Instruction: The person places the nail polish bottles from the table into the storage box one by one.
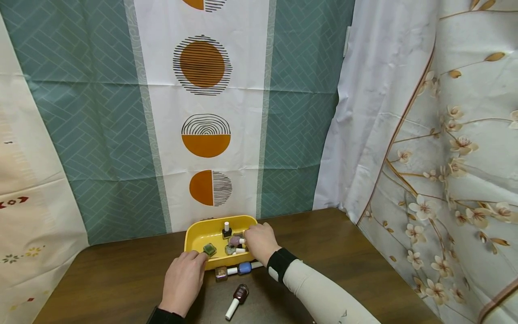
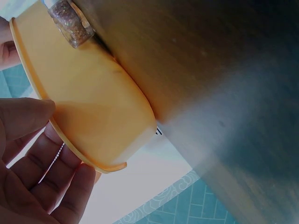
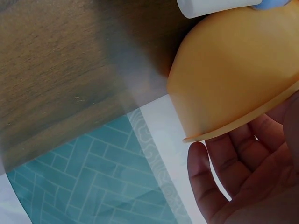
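A yellow plastic bin [image 1: 226, 262] stands on the table, held at its near corners. My left hand [image 1: 184, 279] grips the near left rim, its thumb [image 2: 28, 114] against the outer wall and the other fingers past the rim. At the near right rim, my right hand [image 1: 261, 243] holds on with its fingers over the edge. Inside the bin are a black nail polish bottle [image 1: 227, 232] standing upright, a green bottle [image 1: 209, 249], a mauve bottle [image 1: 234, 241] and a pale glittery one [image 1: 229, 249]. The right hand partly hides the right-hand bottles.
Just in front of the bin lie a brown glitter nail polish bottle [image 1: 221, 273] and a blue one [image 1: 244, 268]. Closer to me, a dark red bottle [image 1: 241, 293] lies on the wooden table [image 1: 323, 265]. A patterned curtain [image 1: 299, 135] hangs right behind the table.
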Demonstrator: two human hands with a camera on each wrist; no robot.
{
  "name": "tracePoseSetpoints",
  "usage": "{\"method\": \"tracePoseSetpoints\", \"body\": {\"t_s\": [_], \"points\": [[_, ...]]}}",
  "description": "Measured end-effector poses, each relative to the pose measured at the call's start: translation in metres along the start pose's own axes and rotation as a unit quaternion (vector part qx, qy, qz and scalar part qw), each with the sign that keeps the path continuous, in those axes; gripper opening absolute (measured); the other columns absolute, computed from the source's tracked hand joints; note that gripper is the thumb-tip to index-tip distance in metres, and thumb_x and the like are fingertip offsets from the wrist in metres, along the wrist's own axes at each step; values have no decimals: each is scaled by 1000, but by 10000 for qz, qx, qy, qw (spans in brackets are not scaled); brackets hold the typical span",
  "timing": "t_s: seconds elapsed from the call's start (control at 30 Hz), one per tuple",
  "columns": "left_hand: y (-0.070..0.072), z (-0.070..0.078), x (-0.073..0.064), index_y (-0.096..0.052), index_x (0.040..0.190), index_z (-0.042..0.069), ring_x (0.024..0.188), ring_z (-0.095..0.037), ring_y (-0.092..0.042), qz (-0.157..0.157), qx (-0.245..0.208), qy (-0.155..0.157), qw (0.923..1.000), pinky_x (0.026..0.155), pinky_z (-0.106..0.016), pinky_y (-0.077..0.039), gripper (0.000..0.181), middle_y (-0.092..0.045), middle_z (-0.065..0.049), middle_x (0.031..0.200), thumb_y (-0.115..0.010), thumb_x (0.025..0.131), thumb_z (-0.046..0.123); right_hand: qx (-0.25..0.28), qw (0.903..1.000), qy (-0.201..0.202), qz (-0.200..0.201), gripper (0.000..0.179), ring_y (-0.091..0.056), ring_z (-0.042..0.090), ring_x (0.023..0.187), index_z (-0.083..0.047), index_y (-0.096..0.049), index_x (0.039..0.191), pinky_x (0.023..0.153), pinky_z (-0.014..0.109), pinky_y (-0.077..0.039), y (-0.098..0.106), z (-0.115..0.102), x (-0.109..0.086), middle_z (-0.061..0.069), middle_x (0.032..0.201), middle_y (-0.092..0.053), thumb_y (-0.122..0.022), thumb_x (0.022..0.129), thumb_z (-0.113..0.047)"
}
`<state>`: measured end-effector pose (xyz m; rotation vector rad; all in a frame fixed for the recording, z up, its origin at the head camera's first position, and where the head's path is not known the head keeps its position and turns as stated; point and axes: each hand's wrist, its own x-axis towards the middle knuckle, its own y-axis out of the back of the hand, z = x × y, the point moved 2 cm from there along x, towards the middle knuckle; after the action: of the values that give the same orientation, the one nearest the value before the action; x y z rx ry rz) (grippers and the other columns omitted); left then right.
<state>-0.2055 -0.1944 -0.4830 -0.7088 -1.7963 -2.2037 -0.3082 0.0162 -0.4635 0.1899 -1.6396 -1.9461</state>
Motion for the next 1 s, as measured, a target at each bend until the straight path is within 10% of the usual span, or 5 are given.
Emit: {"method": "tracePoseSetpoints", "body": {"t_s": [1.0], "points": [[0, -1, -1, -81, 98, 11, 83, -25, -64, 41, 12, -71, 10000, 80, -47, -58, 13, -69, -2, 86, -91, 91, 6, 385, 9972, 32, 638, 10, -67, 16, 87, -21, -83, 102, 71, 30, -49, -5, 4, -9, -5, 91, -74, -87, 97, -29]]}}
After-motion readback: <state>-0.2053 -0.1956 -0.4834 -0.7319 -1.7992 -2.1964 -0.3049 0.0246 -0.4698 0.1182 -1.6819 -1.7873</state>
